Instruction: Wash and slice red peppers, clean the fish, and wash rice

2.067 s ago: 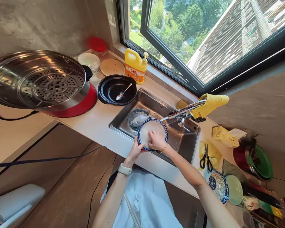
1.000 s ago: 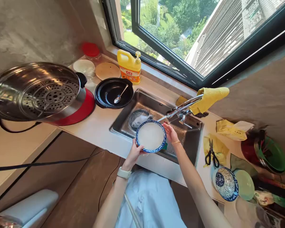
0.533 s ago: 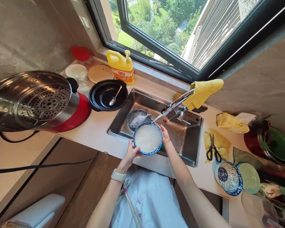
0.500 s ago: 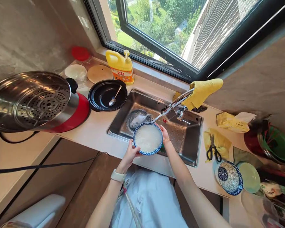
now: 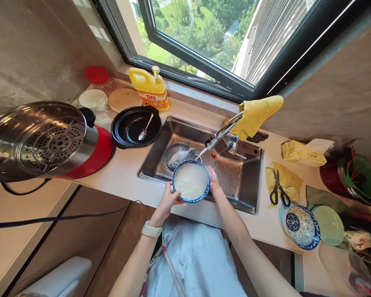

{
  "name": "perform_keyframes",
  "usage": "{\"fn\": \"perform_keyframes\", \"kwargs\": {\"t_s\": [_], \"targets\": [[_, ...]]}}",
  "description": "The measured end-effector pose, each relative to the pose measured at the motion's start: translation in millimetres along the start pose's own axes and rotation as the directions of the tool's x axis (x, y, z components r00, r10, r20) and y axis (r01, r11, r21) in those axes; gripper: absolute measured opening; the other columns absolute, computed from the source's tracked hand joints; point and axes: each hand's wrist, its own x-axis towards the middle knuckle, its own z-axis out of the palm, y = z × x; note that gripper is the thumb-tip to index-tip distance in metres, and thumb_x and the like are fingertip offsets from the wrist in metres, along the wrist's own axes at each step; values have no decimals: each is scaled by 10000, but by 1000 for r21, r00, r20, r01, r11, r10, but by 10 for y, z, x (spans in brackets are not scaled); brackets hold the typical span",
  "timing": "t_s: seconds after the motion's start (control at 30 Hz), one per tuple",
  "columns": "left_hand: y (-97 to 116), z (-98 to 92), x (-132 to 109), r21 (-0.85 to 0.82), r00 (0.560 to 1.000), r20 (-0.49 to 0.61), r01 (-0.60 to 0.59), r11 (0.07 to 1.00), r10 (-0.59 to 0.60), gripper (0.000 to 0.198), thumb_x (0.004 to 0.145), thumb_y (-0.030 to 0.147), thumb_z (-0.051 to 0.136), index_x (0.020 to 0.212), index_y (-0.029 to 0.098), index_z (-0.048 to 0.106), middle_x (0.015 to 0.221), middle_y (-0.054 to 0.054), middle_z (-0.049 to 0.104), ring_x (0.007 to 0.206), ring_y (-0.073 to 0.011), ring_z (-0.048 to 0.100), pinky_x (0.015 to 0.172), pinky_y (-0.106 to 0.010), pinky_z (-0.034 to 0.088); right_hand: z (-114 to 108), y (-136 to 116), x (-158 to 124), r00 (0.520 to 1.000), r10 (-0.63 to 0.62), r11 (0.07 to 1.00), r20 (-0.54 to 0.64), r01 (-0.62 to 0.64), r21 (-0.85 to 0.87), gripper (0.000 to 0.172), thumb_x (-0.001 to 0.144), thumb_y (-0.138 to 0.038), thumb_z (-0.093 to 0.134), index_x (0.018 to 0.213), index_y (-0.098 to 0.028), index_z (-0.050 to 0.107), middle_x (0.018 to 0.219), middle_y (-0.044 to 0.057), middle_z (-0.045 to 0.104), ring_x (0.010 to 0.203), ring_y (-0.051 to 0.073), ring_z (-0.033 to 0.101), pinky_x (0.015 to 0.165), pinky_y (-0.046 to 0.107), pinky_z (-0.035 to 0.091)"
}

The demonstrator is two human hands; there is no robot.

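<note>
Between my hands is a blue-patterned bowl point(image 5: 206, 189), held over the near edge of the sink point(image 5: 249, 206). White rice point(image 5: 191, 183) in cloudy water fills much of it. My left hand point(image 5: 170, 197) grips the bowl's left side, with the thumb over the rim. On its right side, my right hand point(image 5: 214, 178) holds on, its fingers partly hidden behind the bowl. A thin stream runs from the faucet point(image 5: 218, 138) toward the bowl's far rim. Behind the bowl, a dark strainer point(image 5: 170, 156) with something whitish in it lies in the sink.
A steamer pot point(image 5: 43, 144) and a black dish point(image 5: 120, 128) with a spoon point(image 5: 146, 127) stand left. Behind is a yellow detergent jug point(image 5: 151, 88). Yellow cloth point(image 5: 259, 115) drapes the faucet. Scissors point(image 5: 278, 192), a patterned bowl point(image 5: 309, 231) and a pale green bowl point(image 5: 330, 225) are right.
The view has shifted slightly. Both hands still hold the bowl in nearly the same place, and the rice shows more distinctly toward its left side.
</note>
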Motion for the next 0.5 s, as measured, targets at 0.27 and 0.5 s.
{"fn": "perform_keyframes", "kwargs": {"t_s": [0.27,0.5], "targets": [[35,-47,-31,-12,1000,-20,-6,1000,6,517,560,219,604,983,250,309,708,73,544,590,-148,623,571,-353,578,17,54,8,1000,-7,1000,26,7,-15,401,920,-362,298,1106,-218,623,1053,21,737,1082,184,654,1034,408,445],[25,-101,-21,22,999,-31,-24,999,24,526,564,228,599,1006,249,315,686,80,543,571,-146,627,567,-341,575,58,76,43,999,-33,999,-4,33,-18,399,921,-300,298,1117,-209,633,1057,22,736,1117,165,632,1075,386,404]]}}
